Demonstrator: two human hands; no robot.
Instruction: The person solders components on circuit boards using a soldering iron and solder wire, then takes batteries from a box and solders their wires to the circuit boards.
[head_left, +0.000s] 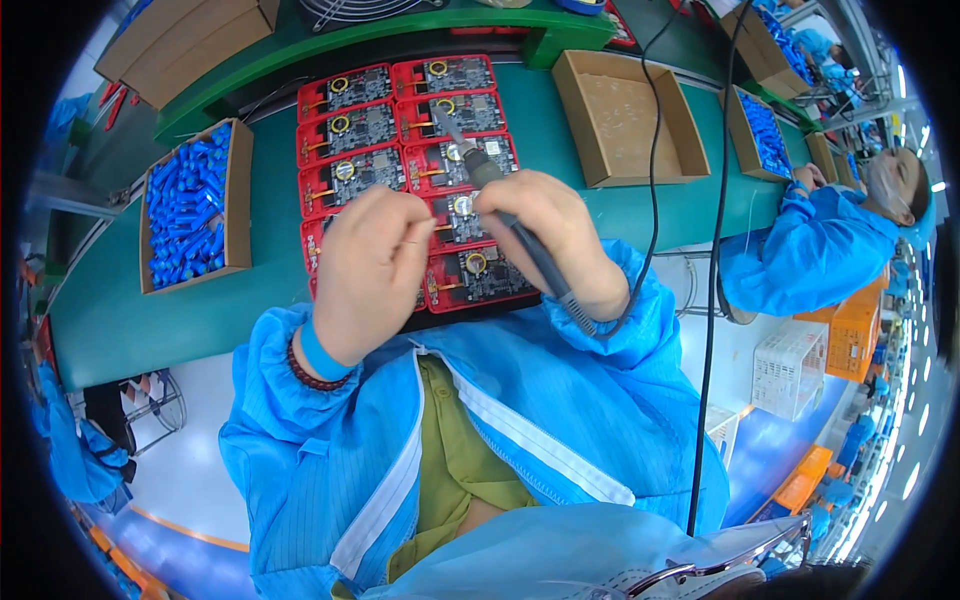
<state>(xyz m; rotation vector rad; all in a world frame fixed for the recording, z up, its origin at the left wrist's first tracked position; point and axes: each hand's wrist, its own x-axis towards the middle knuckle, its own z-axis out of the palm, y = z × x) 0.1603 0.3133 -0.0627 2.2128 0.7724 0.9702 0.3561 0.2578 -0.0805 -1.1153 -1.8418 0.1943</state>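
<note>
My right hand [552,222] is closed round a soldering iron [482,168], whose tip points up and away over the boards. My left hand [372,262] is pinched over the left column. Whatever it may hold is too fine to make out. Beneath both hands, red trays [398,105] stand in two columns. Each visible tray carries a dark circuit board [488,272], many with a round yellow-ringed part and a small orange strip. My left hand hides much of the lower left trays.
A cardboard box of blue cylindrical parts [190,215] lies to the left. At the right is an open cardboard box [630,120] on the green bench [268,215]. A black cable [655,170] hangs nearby. A co-worker in blue [815,245] sits farther right.
</note>
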